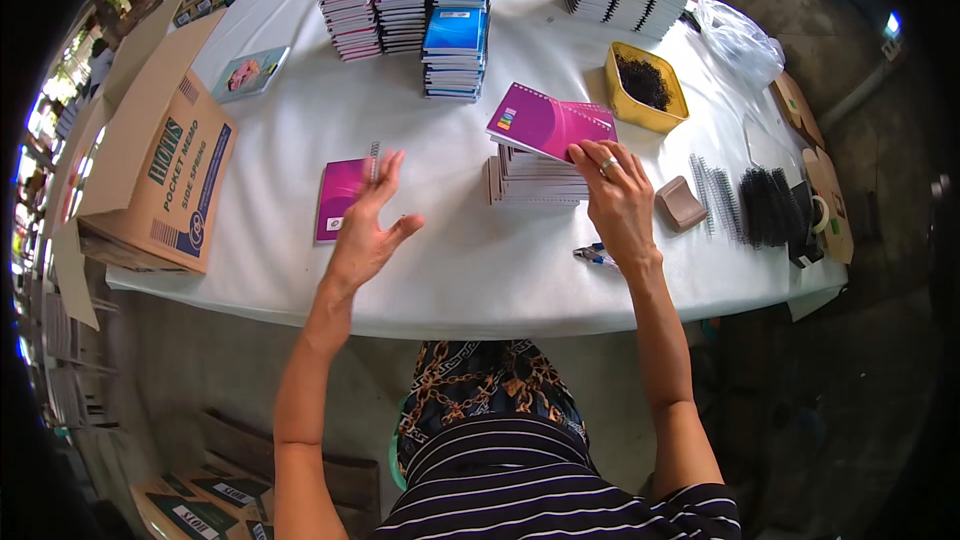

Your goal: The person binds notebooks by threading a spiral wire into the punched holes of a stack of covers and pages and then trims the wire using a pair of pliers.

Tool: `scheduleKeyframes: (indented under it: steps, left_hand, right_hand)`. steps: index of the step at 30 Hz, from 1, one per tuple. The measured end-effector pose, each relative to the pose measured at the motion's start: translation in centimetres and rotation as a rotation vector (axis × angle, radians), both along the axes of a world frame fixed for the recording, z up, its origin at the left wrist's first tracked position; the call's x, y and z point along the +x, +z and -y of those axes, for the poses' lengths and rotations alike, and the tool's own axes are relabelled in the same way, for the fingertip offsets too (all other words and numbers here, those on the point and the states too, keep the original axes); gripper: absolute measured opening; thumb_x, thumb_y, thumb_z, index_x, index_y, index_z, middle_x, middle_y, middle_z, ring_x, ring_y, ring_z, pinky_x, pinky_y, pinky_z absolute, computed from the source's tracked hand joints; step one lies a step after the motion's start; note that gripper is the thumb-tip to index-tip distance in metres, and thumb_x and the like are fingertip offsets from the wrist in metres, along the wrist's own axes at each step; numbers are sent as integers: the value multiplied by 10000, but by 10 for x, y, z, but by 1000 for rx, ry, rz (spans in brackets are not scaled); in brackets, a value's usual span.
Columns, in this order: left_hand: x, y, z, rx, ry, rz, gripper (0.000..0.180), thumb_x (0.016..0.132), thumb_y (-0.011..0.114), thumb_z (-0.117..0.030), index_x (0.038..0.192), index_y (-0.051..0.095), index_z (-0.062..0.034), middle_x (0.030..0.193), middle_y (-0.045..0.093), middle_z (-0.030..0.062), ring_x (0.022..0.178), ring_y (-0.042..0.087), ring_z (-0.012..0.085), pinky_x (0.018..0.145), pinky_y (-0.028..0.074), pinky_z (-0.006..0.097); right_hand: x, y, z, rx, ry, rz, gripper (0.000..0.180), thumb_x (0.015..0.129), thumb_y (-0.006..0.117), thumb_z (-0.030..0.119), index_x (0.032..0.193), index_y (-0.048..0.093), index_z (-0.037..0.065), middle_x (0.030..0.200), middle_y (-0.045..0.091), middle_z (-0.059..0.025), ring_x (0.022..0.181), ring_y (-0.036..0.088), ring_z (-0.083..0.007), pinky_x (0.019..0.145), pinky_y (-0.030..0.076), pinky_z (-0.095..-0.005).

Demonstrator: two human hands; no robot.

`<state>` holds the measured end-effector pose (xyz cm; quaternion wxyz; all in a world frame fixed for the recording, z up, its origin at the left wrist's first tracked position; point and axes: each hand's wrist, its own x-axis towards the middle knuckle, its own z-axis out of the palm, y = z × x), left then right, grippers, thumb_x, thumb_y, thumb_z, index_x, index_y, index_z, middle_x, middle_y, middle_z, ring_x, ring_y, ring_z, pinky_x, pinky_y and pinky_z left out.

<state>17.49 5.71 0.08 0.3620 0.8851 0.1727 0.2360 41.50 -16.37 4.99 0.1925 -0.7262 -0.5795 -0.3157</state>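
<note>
At a white-clothed worktable (480,280), the left hand (365,230) hangs spread and empty just beside a magenta spiral notebook (340,198) lying flat, while the ringed right hand (618,202) lays flat fingers on a glossy magenta cover (548,122), tilted atop a low stack of unbound pads (535,178). That slick cover could slide off askew if pressed unevenly. Beyond sit black wire coils (770,205), a yellow tub (645,86) and tall notebook stacks (455,25).

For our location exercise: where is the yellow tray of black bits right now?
In the head view, the yellow tray sits on the white table at the person's right, beyond the right hand, just right of the magenta notebook.
</note>
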Motion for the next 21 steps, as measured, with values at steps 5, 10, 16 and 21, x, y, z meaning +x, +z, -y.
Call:
scheduleKeyframes:
  steps: [5, 10, 16, 21]
  left_hand:
    - [20, 9, 32, -1657, -496, 218, 853, 922, 559, -578, 1484, 316, 16, 1393, 506, 209, 1322, 475, 306, 1124, 354, 442]
    - [22, -2, 55, -1446, -416, 133, 758, 943, 649, -281, 1505, 241, 24, 1351, 549, 175, 1225, 559, 214, 1061, 436, 333]
    - [-2, -28, 69, -878, -593, 274, 626, 939, 586, -27, 1505, 318, -25, 1380, 534, 188, 1345, 463, 253, 1108, 388, 372]
    - [-1, -48, 80, -827, -394, 203, 842, 825, 636, 139, 1540, 250, -85, 1468, 476, 137, 1358, 453, 222, 1092, 345, 306]
  right_hand:
    - [-37, 3, 25, 165, 163, 32, 317, 723, 675, -38, 1035, 710, 3, 1065, 666, -86, 955, 643, -250, 721, 519, -372]
    - [-86, -32, 55, -193, 333, -225, 454, 730, 772, 104, 1165, 662, 37, 1199, 617, -112, 1129, 587, -271, 947, 492, -418]
    - [-75, -55, 54, 246, 508, -1464, 588, 760, 824, 158, 1245, 526, 11, 1273, 556, -111, 1206, 523, -214, 1038, 416, -385]
    - [-99, -90, 34, 62, 437, -1617, 193, 869, 705, 41, 1005, 571, 13, 1009, 646, -67, 963, 593, -133, 872, 468, -280]
